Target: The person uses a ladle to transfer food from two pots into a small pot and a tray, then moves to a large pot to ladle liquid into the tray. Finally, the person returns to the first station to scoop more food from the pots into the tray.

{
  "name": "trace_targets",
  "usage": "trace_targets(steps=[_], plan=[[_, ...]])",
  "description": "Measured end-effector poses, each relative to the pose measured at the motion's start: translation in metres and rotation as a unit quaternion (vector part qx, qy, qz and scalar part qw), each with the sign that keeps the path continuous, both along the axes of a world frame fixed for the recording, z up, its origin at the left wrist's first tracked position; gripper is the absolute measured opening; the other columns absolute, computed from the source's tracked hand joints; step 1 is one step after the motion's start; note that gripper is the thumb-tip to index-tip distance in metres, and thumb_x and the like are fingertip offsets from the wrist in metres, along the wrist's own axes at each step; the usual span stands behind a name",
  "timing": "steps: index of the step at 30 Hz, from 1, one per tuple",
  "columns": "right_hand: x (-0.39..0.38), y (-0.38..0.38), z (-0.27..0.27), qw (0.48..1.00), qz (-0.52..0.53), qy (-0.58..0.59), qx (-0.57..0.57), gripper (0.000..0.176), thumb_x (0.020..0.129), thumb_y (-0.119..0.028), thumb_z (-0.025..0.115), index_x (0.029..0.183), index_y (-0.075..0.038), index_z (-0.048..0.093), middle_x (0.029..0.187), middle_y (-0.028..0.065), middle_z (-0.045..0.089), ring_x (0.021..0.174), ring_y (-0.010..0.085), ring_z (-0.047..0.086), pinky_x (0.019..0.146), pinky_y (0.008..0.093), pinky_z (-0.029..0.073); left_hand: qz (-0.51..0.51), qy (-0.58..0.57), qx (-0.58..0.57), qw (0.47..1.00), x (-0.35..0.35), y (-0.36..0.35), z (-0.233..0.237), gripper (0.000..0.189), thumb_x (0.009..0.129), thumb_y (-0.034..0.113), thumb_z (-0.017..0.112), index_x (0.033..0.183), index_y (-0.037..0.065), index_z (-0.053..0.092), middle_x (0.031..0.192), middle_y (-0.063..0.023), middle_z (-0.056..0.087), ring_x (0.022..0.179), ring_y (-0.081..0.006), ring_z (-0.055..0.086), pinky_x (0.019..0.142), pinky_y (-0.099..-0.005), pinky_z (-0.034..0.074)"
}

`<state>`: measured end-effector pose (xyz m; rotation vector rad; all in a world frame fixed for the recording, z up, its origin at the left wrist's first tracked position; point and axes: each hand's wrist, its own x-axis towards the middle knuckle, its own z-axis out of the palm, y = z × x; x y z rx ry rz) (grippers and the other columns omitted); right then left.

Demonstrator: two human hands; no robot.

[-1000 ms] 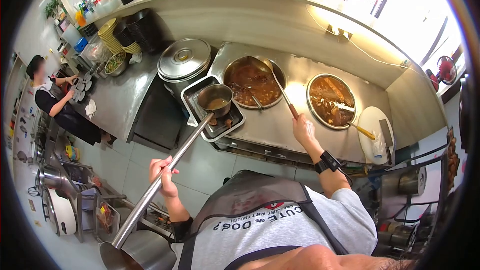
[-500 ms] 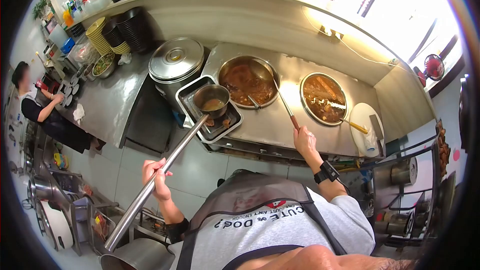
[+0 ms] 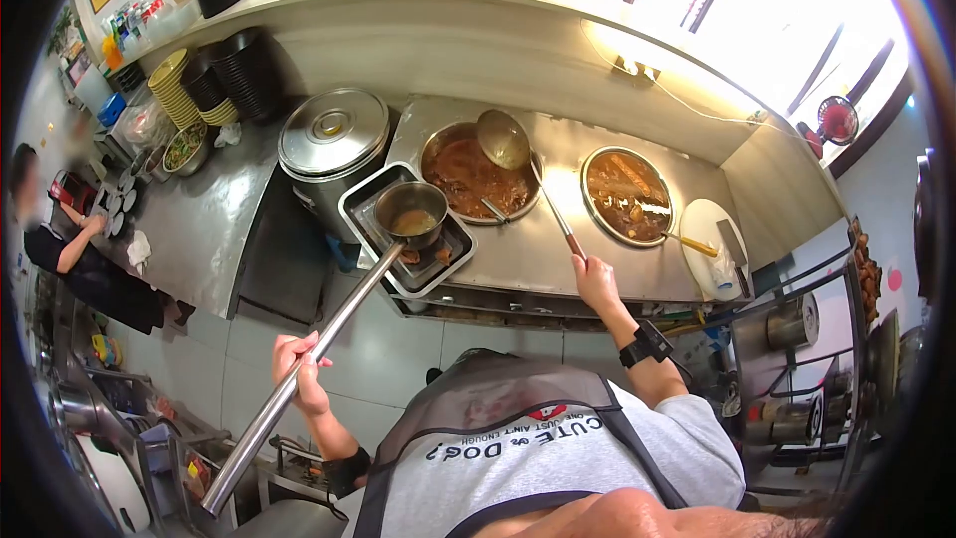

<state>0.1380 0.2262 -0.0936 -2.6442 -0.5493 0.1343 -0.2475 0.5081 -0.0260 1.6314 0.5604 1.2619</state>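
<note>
My left hand (image 3: 301, 371) is closed round the thick steel handle of a long-handled pot (image 3: 410, 216). A little brown liquid lies in that pot, which sits over a metal tray (image 3: 460, 257) with brown pieces in it. In my right hand (image 3: 596, 284) is the brown grip of a ladle (image 3: 504, 139). The ladle's bowl is over the far right rim of a round vat of brown stew (image 3: 463, 164), and its bowl looks wet. A second metal utensil (image 3: 494, 208) pokes out of the stew at the near rim.
Right of the vat is a second one of brown broth (image 3: 627, 196), with a yellow-handled utensil (image 3: 691, 244) and a white board (image 3: 709, 239) beside it. A large lidded pot (image 3: 334, 134) stands left. Farther left, another person (image 3: 75, 254) works at the steel counter.
The ladle has come up out of the stew, its bowl now raised over the vat's far side. The long-handled pot stays over the tray; the whole view has shifted slightly.
</note>
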Motion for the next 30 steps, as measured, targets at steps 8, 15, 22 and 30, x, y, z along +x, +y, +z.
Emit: trace_targets(steps=[8,15,22,30], plan=[[0.007,-0.002,-0.046,0.995,0.032,-0.072,0.062,0.047,0.092,-0.041,0.05,0.074,0.002,0.055,0.064,0.0224,0.058,0.058,0.0395,0.058,0.054,0.0453,0.046,-0.008,-0.002,0.015,1.0,-0.003,0.008,-0.003,0.027,0.071,0.009,0.044,0.085,-0.009,0.059,0.082,-0.0125,0.048,0.058,-0.0145,0.047,0.049,-0.026,0.047],[-0.015,0.0,0.023,0.773,-0.093,0.521,0.35,0.039,0.093,-0.044,0.051,0.075,-0.011,0.043,0.051,-0.0062,0.032,0.037,0.004,0.027,0.033,0.0195,0.021,-0.002,-0.005,0.004,1.0,-0.003,0.008,-0.003,0.026,0.071,0.009,0.044,0.083,-0.009,0.059,0.082,-0.0121,0.048,0.058,-0.0139,0.047,0.047,-0.0256,0.046],[-0.013,0.016,0.005,0.825,-0.057,0.429,0.363,0.039,0.093,-0.044,0.05,0.075,-0.011,0.044,0.051,-0.0059,0.033,0.037,0.0046,0.03,0.032,0.0203,0.022,0.001,0.013,0.015,1.0,-0.001,0.005,-0.001,0.026,0.072,0.011,0.046,0.083,-0.009,0.059,0.082,-0.0117,0.048,0.057,-0.0142,0.048,0.047,-0.026,0.047],[-0.012,0.011,0.006,0.826,-0.107,0.473,0.288,0.039,0.092,-0.046,0.05,0.076,-0.011,0.046,0.051,-0.0037,0.038,0.037,0.0068,0.034,0.032,0.0228,0.026,0.01,0.01,0.02,1.0,-0.003,0.007,-0.012,0.03,0.074,0.011,0.044,0.089,-0.01,0.06,0.084,-0.0127,0.049,0.058,-0.0141,0.047,0.048,-0.0257,0.046]])
